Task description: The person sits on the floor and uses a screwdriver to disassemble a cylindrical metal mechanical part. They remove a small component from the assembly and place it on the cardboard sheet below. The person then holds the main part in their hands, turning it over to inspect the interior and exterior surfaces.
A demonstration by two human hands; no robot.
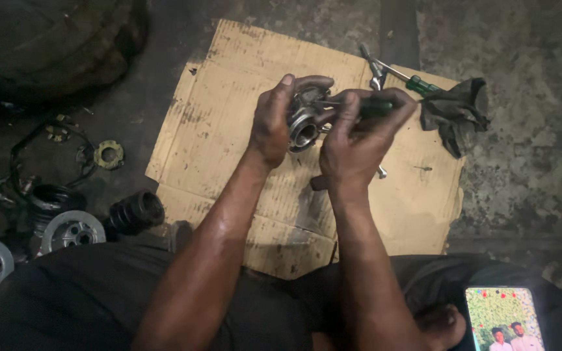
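A worn, stained sheet of brown cardboard lies flat on the rough, dark concrete floor, its edges torn and creased. Above the middle of the cardboard, both hands hold up a small grey cast-metal engine part with a round, bright-rimmed bore; its surface looks dull and greasy. The left hand wraps the part from its outer side, thumb up over the top and fingers curled closely round the body, so the grip is narrow and firm. The right hand is closed around the dark green handle of a screwdriver, whose shaft points toward the metal part; its fingers are folded tight on the handle. Both forearms rise from the bottom edge, slick with oil, converging over the cardboard.

On the cardboard's far right corner lie a crumpled dark grey rag, a second green-handled screwdriver and a steel tool. A small loose bolt rests just beside the right hand. Left of the cardboard, on the floor, sit a black ribbed rubber boot, a round grey metal hub and a yellowish ring-shaped gasket
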